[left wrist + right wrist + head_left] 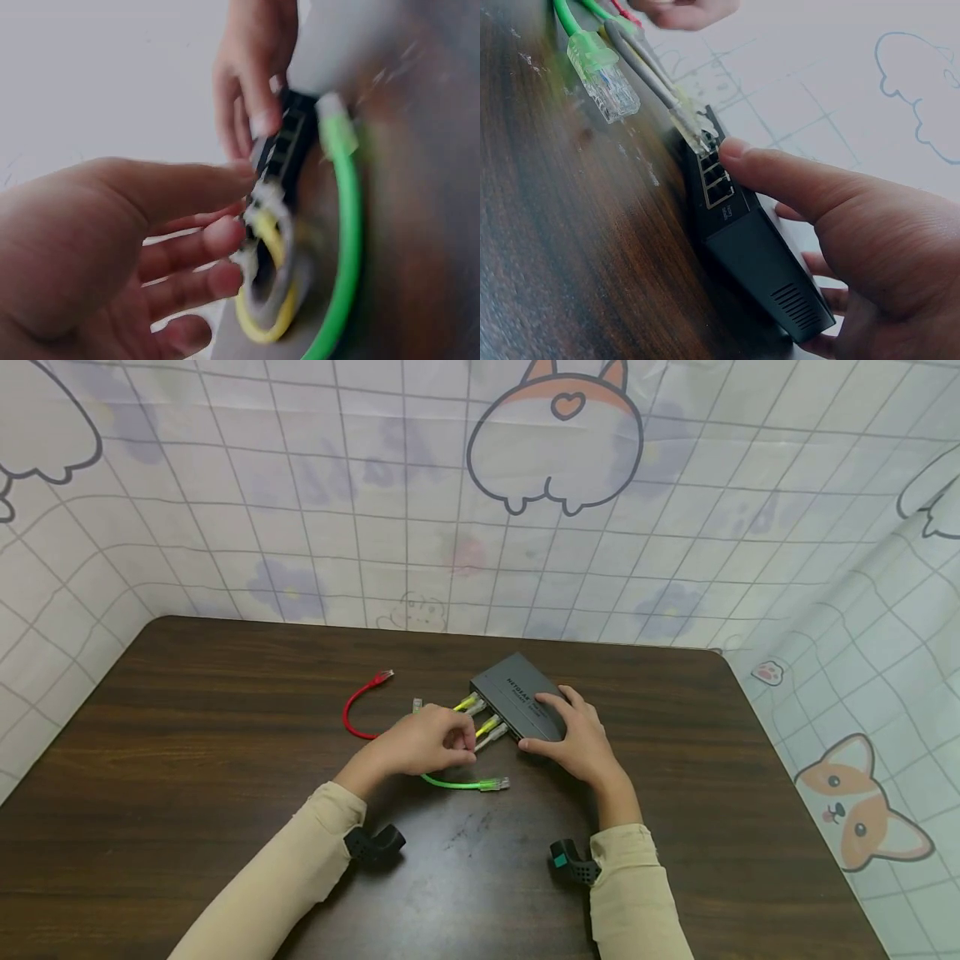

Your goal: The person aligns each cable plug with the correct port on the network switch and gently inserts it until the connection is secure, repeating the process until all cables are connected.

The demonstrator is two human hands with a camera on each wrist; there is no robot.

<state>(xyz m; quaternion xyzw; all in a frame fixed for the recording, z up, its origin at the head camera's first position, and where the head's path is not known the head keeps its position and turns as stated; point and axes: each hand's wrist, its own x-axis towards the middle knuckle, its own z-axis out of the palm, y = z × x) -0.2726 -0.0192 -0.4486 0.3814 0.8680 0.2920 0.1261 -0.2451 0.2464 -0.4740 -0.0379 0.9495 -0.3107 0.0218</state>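
A dark grey network switch (517, 693) lies on the table, its port side toward my left hand. My right hand (581, 739) grips it by the edge, thumb at the port side and fingers over the top. Several plugs sit in its ports; a yellow network cable (259, 335) and a grey network cable (285, 225) loop out of them. Above these cables is my left hand (427, 742), fingers loosely bent, with nothing seen between them. Below it, a green network cable (453, 786) ends in a loose clear plug (615, 94). Free ports (718, 184) show beside my right thumb.
A red network cable (348, 710) curves on the table left of the switch, its plug pointing away from me. The dark wooden table (225, 710) meets a patterned curtain (337, 527) at the back and right. Each wrist wears a black camera mount (375, 845).
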